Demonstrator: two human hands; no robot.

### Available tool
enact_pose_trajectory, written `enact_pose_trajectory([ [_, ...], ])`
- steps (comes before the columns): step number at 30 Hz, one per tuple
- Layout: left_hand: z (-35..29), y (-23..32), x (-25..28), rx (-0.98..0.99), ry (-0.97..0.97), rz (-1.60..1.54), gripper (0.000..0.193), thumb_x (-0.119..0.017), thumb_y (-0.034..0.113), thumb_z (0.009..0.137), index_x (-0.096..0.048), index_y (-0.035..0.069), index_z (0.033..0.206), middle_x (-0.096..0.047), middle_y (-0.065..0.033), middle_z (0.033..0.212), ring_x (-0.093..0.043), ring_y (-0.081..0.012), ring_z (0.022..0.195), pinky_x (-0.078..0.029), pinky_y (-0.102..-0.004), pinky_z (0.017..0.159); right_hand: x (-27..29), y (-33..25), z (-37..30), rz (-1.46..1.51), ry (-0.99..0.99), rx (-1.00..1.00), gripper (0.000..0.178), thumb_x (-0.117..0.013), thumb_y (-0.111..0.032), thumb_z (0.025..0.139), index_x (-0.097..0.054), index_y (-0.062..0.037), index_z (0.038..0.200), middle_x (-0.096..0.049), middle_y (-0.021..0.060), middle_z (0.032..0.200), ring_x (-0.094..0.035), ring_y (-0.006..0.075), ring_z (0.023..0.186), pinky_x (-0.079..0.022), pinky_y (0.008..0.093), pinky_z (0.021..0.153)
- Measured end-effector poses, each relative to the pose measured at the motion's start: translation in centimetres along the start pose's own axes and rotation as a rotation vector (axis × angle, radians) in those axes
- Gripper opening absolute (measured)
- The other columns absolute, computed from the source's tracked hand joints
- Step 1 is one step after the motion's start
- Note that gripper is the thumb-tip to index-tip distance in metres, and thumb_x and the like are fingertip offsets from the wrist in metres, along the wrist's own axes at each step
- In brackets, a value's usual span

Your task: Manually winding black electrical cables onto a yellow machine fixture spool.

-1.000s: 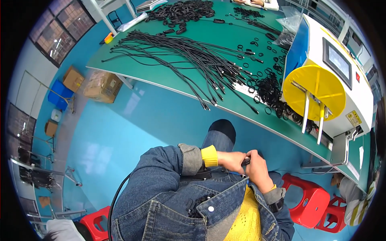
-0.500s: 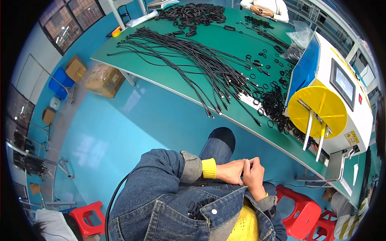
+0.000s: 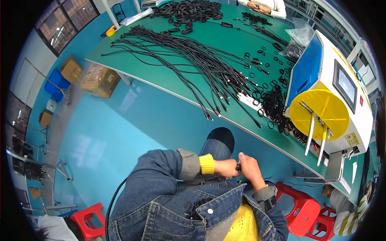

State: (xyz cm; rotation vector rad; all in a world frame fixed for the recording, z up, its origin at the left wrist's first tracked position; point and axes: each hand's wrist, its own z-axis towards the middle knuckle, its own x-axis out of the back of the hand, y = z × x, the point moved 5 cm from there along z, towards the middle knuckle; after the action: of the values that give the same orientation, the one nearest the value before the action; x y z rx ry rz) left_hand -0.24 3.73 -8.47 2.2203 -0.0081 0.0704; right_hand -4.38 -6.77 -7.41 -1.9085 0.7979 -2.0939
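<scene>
Over my lap, my left hand (image 3: 226, 168) and my right hand (image 3: 251, 172) are closed and held close together. A small black bundle (image 3: 239, 167) shows between them, with ridges like coiled cable; most of it is covered by my fingers. My right thumb points upward beside it. On the green table (image 3: 161, 74) ahead lie many long straight black cables (image 3: 189, 56), their plug ends toward me. A heap of coiled black cables (image 3: 189, 12) is at the far side, and loose black rings (image 3: 273, 100) are strewn near the machine.
A white and blue machine (image 3: 327, 86) with a yellow disc (image 3: 317, 114) stands at the table's right. Red stools (image 3: 299, 209) are on both sides of me. Another person's hands (image 3: 259, 8) are across the table. Cardboard boxes (image 3: 98, 80) sit on the floor at left.
My hands have shifted from overlapping to slightly apart, and the black bundle now shows between them. My right thumb has come up. The head view has moved slightly.
</scene>
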Motion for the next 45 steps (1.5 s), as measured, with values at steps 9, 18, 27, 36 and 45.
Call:
enact_pose_trajectory([
  [9, -14.9, 11.4, 33.2, -0.584, 1.135, -0.223, 0.032, -0.063, 0.015, 0.077, -0.058, -0.003, 0.103, -0.062, -0.0118, 0.097, -0.060, -0.0227, 0.094, -0.049, -0.0314, 0.081, 0.5, 1.9, -2.7, 0.858, -0.454, -0.394, 0.035, -0.044, -0.033, 0.092, -0.058, -0.0019, 0.092, -0.056, 0.0033, 0.058, -0.045, 0.0070, 0.047, -0.037, 0.0199, 0.045],
  [18, -14.3, 2.1, 30.9, -0.274, 0.898, 1.098, 0.027, -0.060, 0.003, 0.071, -0.064, 0.008, 0.097, -0.063, -0.0094, 0.093, -0.058, -0.0283, 0.091, -0.047, -0.0373, 0.079, -1.1, 2.9, -3.3, 0.805, -0.468, -0.354, 0.022, -0.053, -0.022, 0.088, -0.059, -0.0010, 0.089, -0.055, 0.0016, 0.061, -0.047, 0.0066, 0.051, -0.039, 0.0214, 0.047],
  [27, -17.3, 4.4, 30.4, -0.667, 1.431, 1.094, 0.018, -0.060, 0.001, 0.075, -0.062, 0.004, 0.093, -0.062, -0.0102, 0.090, -0.060, -0.0280, 0.079, -0.049, -0.0337, 0.068, -0.8, 2.4, -4.2, 0.776, -0.438, -0.311, 0.019, -0.056, -0.020, 0.087, -0.059, -0.0013, 0.089, -0.056, 0.0016, 0.063, -0.049, 0.0063, 0.052, -0.039, 0.0212, 0.047],
  [36, -15.1, 16.3, 13.4, -1.125, 1.117, 1.055, 0.013, -0.064, 0.003, 0.071, -0.062, 0.007, 0.083, -0.055, -0.0065, 0.069, -0.054, -0.0248, 0.065, -0.044, -0.0334, 0.056, 10.4, -1.3, -5.3, 0.886, 0.529, -0.051, 0.039, -0.054, -0.013, 0.086, -0.046, -0.0009, 0.122, -0.057, 0.0007, 0.071, -0.046, 0.0057, 0.055, -0.040, 0.0185, 0.052],
  [45, -9.2, 16.3, 10.5, -1.084, 0.947, 1.013, 0.015, -0.067, 0.006, 0.069, -0.063, 0.008, 0.084, -0.055, -0.0054, 0.072, -0.055, -0.0241, 0.071, -0.045, -0.0351, 0.065, 14.7, -1.9, -5.8, 0.004, 0.695, 0.131, 0.028, -0.058, -0.002, 0.080, -0.056, -0.0001, 0.108, -0.058, 0.0089, 0.072, -0.052, 0.0147, 0.057, -0.044, 0.0257, 0.056],
])
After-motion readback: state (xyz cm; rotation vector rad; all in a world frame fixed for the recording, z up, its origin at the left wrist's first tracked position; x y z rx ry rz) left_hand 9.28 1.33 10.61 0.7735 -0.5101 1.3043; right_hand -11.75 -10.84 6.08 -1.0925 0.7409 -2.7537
